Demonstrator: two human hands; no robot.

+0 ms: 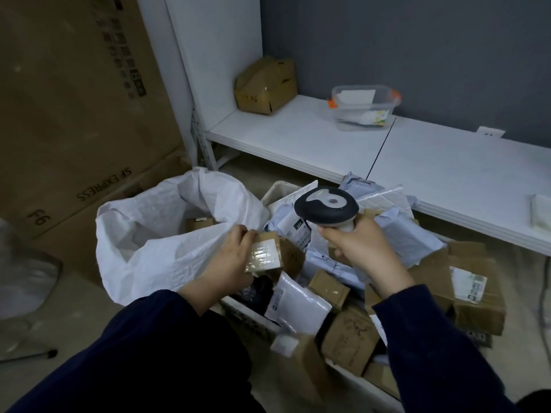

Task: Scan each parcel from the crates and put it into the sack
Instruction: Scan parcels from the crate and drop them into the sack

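Note:
My left hand grips a small cardboard parcel with a taped white label, held just right of the sack's mouth. The white woven sack stands open at centre left, with a small brown box lying inside. My right hand holds a dark handheld scanner by its grip, its head above and to the right of the parcel. Below both hands a white crate is heaped with cardboard boxes and grey and white mailer bags.
A low white shelf runs behind the crates, carrying a dented cardboard box and a clear plastic tub. Large cartons stand at the left. Bare floor lies at lower left beside a plastic-wrapped bundle.

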